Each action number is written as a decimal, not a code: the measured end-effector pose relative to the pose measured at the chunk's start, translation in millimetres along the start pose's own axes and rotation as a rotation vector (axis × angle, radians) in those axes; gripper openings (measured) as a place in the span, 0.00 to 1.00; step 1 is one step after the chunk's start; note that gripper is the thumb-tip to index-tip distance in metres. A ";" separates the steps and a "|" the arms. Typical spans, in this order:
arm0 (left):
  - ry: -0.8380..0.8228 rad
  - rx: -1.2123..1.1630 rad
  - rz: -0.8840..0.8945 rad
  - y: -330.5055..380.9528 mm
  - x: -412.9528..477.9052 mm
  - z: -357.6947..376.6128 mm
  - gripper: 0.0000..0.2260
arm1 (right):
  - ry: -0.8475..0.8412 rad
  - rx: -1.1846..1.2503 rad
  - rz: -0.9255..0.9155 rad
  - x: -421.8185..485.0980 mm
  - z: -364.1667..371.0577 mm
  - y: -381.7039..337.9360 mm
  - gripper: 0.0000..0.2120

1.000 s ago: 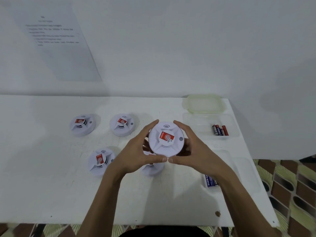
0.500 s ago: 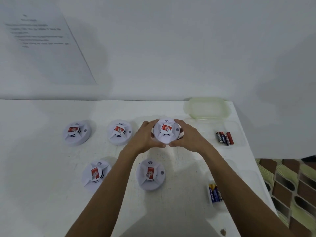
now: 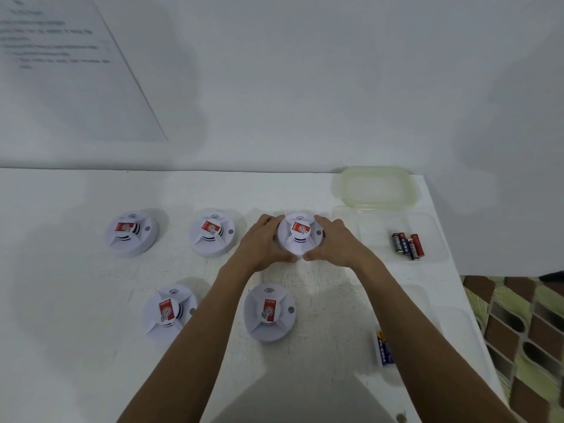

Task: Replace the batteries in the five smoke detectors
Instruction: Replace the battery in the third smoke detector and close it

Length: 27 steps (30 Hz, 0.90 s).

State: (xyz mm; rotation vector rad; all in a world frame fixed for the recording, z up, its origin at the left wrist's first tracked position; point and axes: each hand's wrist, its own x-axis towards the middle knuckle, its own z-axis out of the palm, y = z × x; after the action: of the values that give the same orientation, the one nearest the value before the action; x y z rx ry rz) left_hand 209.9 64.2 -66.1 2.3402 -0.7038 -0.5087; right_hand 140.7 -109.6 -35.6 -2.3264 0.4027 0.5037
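We have both hands on the smoke detector [image 3: 300, 236] at the right end of the back row on the table [image 3: 76, 300], left hand [image 3: 262, 244] and right hand [image 3: 334, 244] curled round its rim, probably to set it square in line.

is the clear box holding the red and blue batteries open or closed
Open: the clear box has no lid on it; a greenish lid lies just behind it.
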 end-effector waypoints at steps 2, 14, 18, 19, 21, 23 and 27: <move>0.012 0.029 -0.001 -0.6 -1.7 1.1 0.40 | 0.004 0.001 0.006 -2.3 0.5 0.6 0.45; 0.156 0.127 0.120 -21.7 -68.5 -40.9 0.27 | 0.337 0.011 -0.173 -48.0 13.0 -46.9 0.28; 0.364 0.206 0.150 -53.3 -81.4 -68.2 0.23 | 0.311 0.108 -0.289 -34.1 36.5 -83.2 0.24; 0.389 0.240 0.140 -64.5 -80.7 -74.5 0.24 | 0.283 0.117 -0.304 -28.0 43.3 -91.4 0.23; 0.374 0.309 0.088 -84.8 -75.8 -85.6 0.28 | 0.207 0.114 -0.300 -13.6 57.2 -105.1 0.22; 0.292 0.332 0.019 -95.6 -70.1 -92.8 0.37 | 0.134 0.106 -0.262 0.5 70.2 -115.6 0.22; 0.067 0.218 -0.111 -101.5 -56.9 -93.2 0.50 | 0.081 0.088 -0.147 20.5 87.7 -130.9 0.21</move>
State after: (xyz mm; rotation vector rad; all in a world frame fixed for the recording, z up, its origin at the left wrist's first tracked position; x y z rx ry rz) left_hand 249.0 207.8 -56.5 2.5993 -0.6271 -0.4171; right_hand 192.5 40.4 -28.0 -2.2755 0.2832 0.3147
